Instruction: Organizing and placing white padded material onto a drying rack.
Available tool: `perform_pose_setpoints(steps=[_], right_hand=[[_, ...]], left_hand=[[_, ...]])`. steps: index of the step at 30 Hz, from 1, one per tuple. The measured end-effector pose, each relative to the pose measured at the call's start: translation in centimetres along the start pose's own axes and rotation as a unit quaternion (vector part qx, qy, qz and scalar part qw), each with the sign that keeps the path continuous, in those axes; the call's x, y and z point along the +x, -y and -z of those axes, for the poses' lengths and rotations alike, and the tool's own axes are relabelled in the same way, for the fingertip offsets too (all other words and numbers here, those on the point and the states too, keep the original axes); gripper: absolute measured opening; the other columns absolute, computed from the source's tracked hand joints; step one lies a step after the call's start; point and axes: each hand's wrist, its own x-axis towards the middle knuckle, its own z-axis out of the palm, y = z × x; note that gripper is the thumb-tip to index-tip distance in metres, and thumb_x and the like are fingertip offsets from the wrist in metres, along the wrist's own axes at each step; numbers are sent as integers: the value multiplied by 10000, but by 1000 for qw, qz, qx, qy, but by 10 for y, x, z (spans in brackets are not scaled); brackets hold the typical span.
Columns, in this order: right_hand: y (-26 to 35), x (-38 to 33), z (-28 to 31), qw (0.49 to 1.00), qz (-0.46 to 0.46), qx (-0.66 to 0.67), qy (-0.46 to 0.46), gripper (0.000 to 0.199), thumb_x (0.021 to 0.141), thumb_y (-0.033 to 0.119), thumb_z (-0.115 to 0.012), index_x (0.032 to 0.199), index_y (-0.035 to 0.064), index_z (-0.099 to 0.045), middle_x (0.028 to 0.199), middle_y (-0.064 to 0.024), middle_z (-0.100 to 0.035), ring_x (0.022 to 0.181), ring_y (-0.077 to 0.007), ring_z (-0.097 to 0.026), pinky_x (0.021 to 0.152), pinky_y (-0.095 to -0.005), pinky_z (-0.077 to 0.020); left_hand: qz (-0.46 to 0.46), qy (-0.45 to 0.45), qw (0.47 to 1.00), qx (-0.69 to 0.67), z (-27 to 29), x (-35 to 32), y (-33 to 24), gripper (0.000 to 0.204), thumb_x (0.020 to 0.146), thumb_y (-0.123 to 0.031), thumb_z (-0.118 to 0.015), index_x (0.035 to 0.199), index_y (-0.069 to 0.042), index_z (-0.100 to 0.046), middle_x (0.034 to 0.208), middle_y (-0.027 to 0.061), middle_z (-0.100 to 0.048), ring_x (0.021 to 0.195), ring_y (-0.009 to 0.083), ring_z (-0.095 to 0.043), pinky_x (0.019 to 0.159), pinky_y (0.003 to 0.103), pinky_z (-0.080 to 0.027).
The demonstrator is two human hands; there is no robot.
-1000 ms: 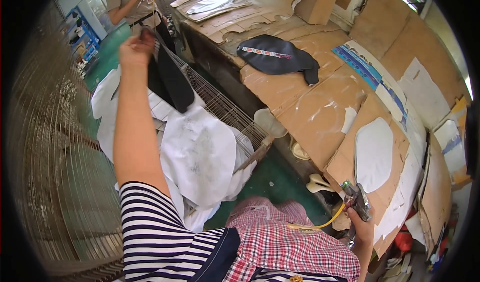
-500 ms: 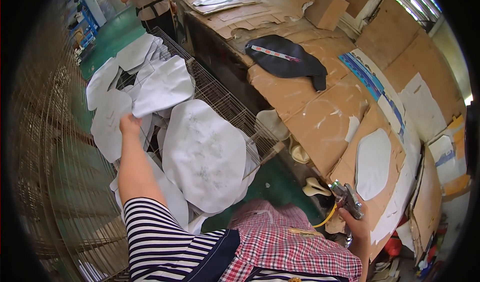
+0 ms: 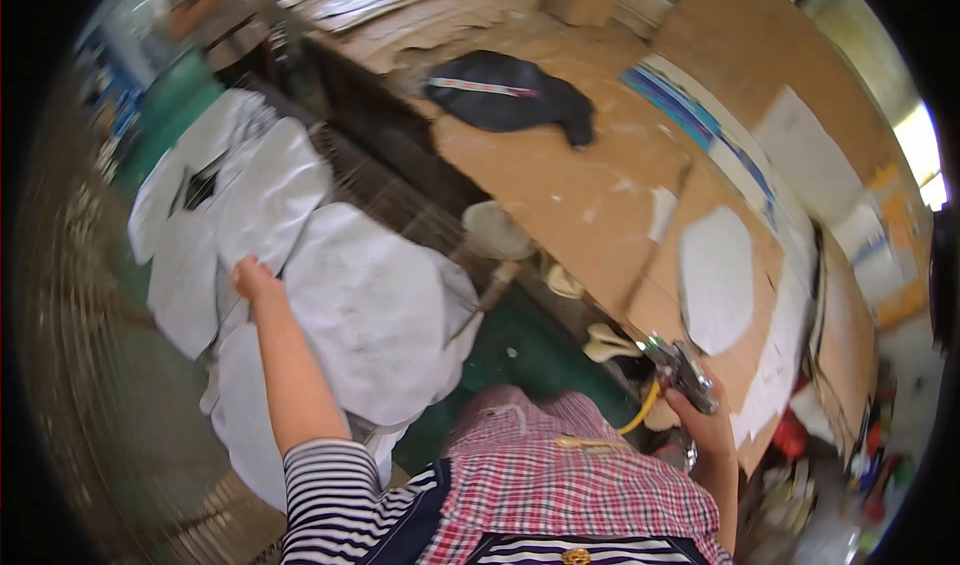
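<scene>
My left hand point(image 3: 257, 279) reaches out over a heap of white flat cut pieces, its fingers closed at the lower edge of one smooth white piece point(image 3: 272, 187). A larger rounded white piece point(image 3: 365, 310) with faint grey smudges lies just right of that hand. My right hand point(image 3: 703, 417) grips a metal spray gun point(image 3: 684, 373), to which a yellow hose point(image 3: 642, 411) runs. Beyond the gun, a pale oval piece point(image 3: 717, 280) lies on the cardboard-covered bench point(image 3: 560, 180).
A black shaped piece point(image 3: 500, 95) with a patterned strip lies farther up the bench. Bicycle-saddle-like cream forms point(image 3: 608, 343) sit below the bench edge. Wire racking point(image 3: 80, 365) stands at the left. Another person point(image 3: 215, 15) stands at the far left.
The view has swung so the bench and heap sit farther left and blur slightly. My left hand stays at the white piece's edge, and the spray gun remains in my right hand.
</scene>
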Motion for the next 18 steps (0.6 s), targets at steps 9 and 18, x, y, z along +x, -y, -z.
perform_pose_setpoints(steps=[9,18], right_hand=[[-29,-65,74,979,46,56,-191,460,855,24,-644,1285,8,-480,1000,-23,-604,911,-81,-551,808,-232,-458],[-56,-128,153,944,19,59,-324,431,850,39,-647,1252,-29,-506,971,-36,-626,853,-75,-566,757,-219,-466]], left_hand=[[-36,204,978,18,-55,-212,48,415,816,-66,-544,1225,-35,-487,1055,98,-598,886,202,-574,810,316,-447],[-52,465,877,113,-131,-399,146,378,812,42,-524,1184,-22,-504,954,82,-617,780,133,-579,698,225,-462]])
